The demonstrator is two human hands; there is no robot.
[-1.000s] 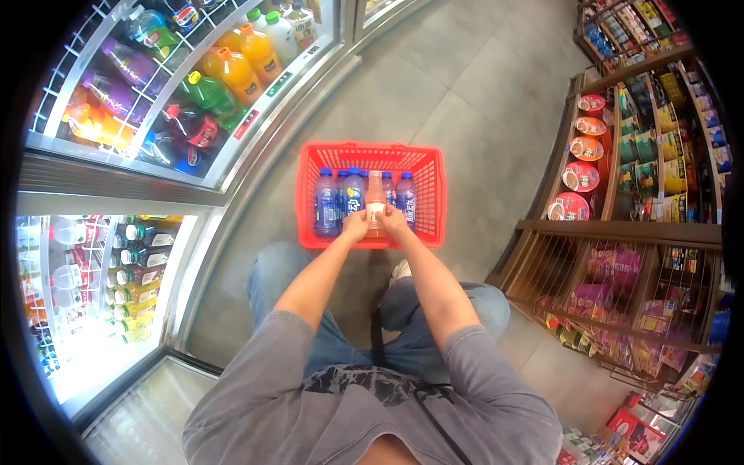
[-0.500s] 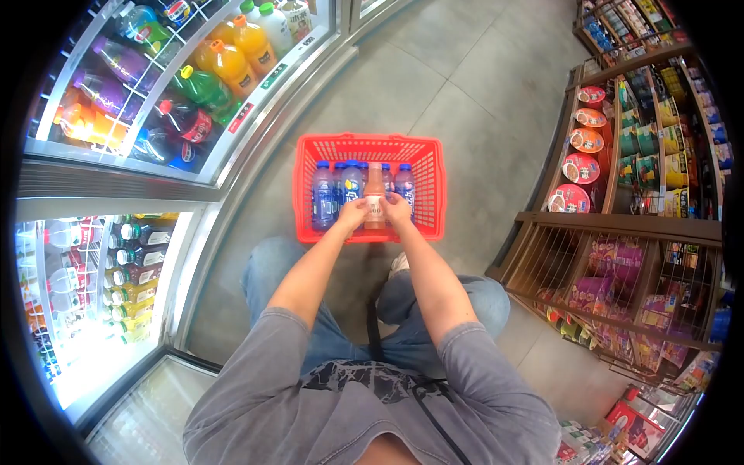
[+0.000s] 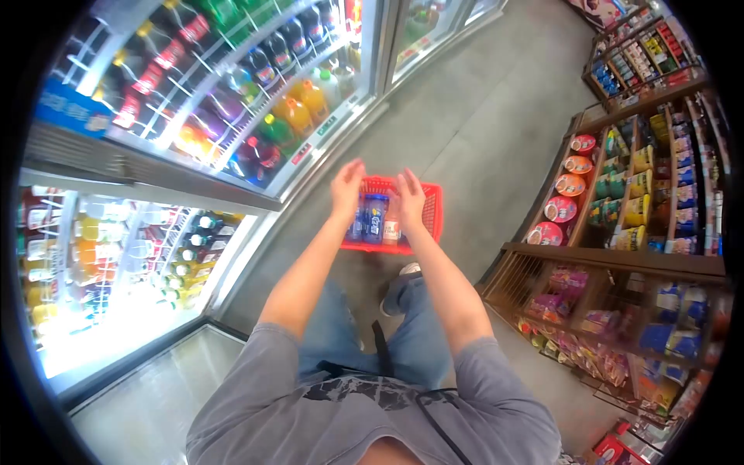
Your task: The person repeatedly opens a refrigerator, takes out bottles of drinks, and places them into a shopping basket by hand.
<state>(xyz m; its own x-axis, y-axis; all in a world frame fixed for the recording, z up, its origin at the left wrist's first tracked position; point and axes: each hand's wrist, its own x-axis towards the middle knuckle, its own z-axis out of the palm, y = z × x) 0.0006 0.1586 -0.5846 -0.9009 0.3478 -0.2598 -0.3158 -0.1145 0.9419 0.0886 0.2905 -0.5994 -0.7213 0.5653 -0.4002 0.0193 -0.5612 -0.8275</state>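
On the floor in front of me stands a red plastic basket (image 3: 437,217). It holds several bottles with blue caps and labels, among them a blue-labelled bottle (image 3: 374,217) near the middle. A pinkish-orange bottle (image 3: 391,229) with a pale label lies beside it. My left hand (image 3: 346,188) is raised over the basket's left edge, fingers stretched out and nothing in it. Above the right part of the basket is my right hand (image 3: 410,198), also with its fingers extended, covering part of the pinkish bottle and the basket's contents behind it.
At left, a drinks cooler has an open glass door (image 3: 155,395) beside my legs. Bottles line its lit shelves (image 3: 302,116). To the right, a wooden rack (image 3: 620,260) carries cup noodles (image 3: 560,209) and snack packets. Grey tiled floor (image 3: 465,132) runs between them.
Both hands have let go of the pinkish bottle and lifted apart; it stays in the basket. My view has risen and shifted, showing more of the cooler.
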